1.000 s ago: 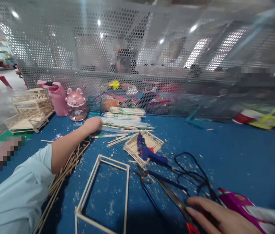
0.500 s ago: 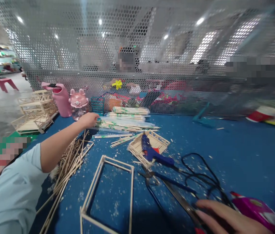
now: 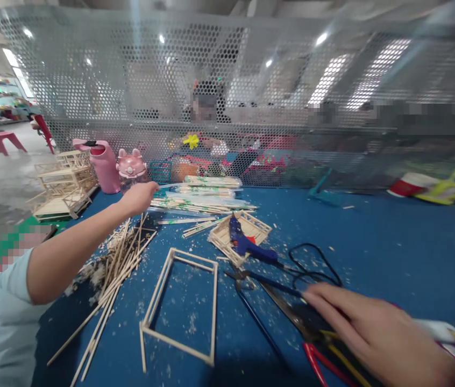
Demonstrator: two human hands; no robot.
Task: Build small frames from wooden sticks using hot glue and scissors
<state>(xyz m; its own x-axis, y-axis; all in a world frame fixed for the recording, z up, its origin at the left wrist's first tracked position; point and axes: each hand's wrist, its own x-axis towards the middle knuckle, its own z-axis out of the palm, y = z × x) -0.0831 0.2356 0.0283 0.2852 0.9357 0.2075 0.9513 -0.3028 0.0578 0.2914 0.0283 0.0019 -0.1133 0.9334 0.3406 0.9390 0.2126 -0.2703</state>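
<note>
Flecked blue tabletop [image 3: 372,242]: left hand [image 3: 139,196] pinches a translucent strip [image 3: 170,185]; right hand [image 3: 376,328], fingers loosely extended, beside pliers [image 3: 241,274].

L hand [image 3: 136,198] pinching clear plastic [image 3: 168,186] nr stick bundles [image 3: 211,181]; R hand [image 3: 372,328] by pliers [image 3: 241,275]; wood frame [image 3: 214,306] btwn.

Pink flask [image 3: 105,173] beside bunny-eared bottle [image 3: 132,166]; perforated screen [image 3: 142,80] behind; red chair [image 3: 2,136] far left.
</note>
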